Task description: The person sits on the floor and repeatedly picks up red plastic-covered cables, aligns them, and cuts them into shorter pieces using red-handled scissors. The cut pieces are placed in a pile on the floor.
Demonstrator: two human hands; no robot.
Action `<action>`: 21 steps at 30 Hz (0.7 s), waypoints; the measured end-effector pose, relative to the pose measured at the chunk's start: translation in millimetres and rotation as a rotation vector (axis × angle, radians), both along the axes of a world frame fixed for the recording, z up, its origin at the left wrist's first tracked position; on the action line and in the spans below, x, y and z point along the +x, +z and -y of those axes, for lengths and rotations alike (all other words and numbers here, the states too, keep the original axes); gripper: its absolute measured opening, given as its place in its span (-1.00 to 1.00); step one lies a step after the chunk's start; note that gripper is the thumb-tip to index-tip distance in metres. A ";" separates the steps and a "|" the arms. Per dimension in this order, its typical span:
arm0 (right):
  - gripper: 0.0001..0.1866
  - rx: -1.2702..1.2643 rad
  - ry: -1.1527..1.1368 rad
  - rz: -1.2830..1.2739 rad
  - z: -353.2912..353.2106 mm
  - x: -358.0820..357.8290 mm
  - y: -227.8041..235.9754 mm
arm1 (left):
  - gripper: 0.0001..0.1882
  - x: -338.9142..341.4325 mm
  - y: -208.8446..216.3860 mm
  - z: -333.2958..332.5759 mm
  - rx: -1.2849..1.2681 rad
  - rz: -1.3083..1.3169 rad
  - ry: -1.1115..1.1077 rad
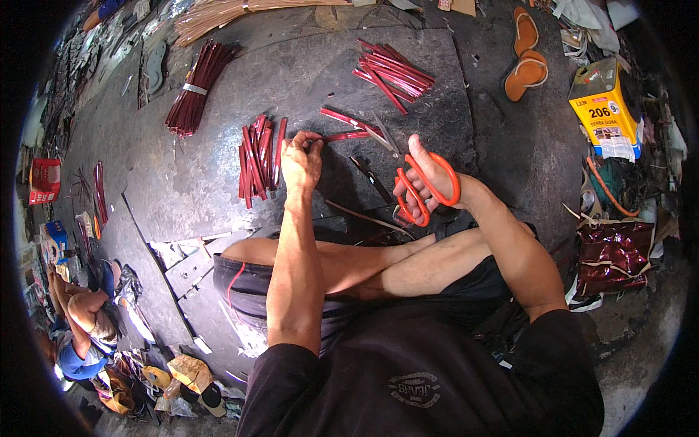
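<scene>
Dark floor slab (pixel 211 182): left hand (pixel 301 162) pinches red strip (pixel 348 135) at 12 o'clock; right hand (pixel 426 175) grips orange-handled scissors (pixel 408 171), blades toward strip. Cut red strips pile (pixel 256 156) at 10 o'clock.

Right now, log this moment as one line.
left hand: pinching red strip | right hand: holding orange scissors, blades at strip | loose red strips beside left hand

Glossy red strip (pixel 348 135) lies between open orange-handled scissors (pixel 408 171) (blades apart).
</scene>
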State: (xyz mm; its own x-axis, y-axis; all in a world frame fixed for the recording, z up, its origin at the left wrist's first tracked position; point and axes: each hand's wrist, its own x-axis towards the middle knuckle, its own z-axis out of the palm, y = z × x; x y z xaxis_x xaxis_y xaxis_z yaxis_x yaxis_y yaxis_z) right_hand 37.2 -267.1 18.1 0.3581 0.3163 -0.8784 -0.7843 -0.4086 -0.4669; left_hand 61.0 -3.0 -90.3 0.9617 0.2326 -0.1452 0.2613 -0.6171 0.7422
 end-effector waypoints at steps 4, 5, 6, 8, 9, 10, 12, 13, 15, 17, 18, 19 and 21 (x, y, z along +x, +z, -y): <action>0.26 -0.023 -0.130 0.074 3.0 6.3 0.9 | -0.75 2.4 -2.4 -3.1 0.089 0.076 -0.079; 0.23 -0.030 -0.175 0.087 3.6 7.9 1.6 | -0.73 5.5 1.0 -0.7 0.109 0.103 -0.059; 0.23 -0.042 -0.201 0.127 4.6 9.6 3.8 | -0.71 9.7 4.2 2.3 0.128 0.130 -0.040; 0.21 -0.058 -0.245 0.203 3.7 12.0 6.2 | -0.68 19.0 9.5 3.2 0.095 0.219 -0.041; 0.19 -0.055 -0.284 0.219 6.8 14.4 4.3 | -0.68 30.9 9.0 4.6 0.038 0.282 -0.066; 0.17 -0.043 -0.341 0.249 5.7 15.4 3.4 | -0.67 39.9 8.1 3.5 -0.017 0.342 -0.087; 0.14 -0.019 -0.449 0.313 3.9 19.7 2.9 | -0.68 47.4 -4.6 -4.3 0.037 0.307 -0.200; 0.13 -0.021 -0.474 0.325 5.9 21.0 2.8 | -0.68 50.1 -3.3 -2.3 0.014 0.291 -0.222; 0.16 -0.060 -0.461 0.314 10.1 25.2 1.6 | -0.70 51.1 -0.4 0.1 -0.058 0.205 -0.217; 0.09 -0.021 -0.550 0.302 10.7 25.7 0.2 | -0.70 49.8 3.0 2.1 -0.103 0.164 -0.196; 0.08 -0.026 -0.526 0.318 11.1 25.9 -1.4 | -0.69 49.7 3.9 2.8 -0.125 0.143 -0.185; 0.07 -0.031 -0.502 0.335 11.2 25.6 -2.8 | -0.71 49.4 3.2 2.7 -0.083 0.162 -0.191; 0.02 -0.097 -0.456 0.375 10.0 25.5 -8.0 | -0.73 48.2 1.7 2.4 0.002 0.199 -0.204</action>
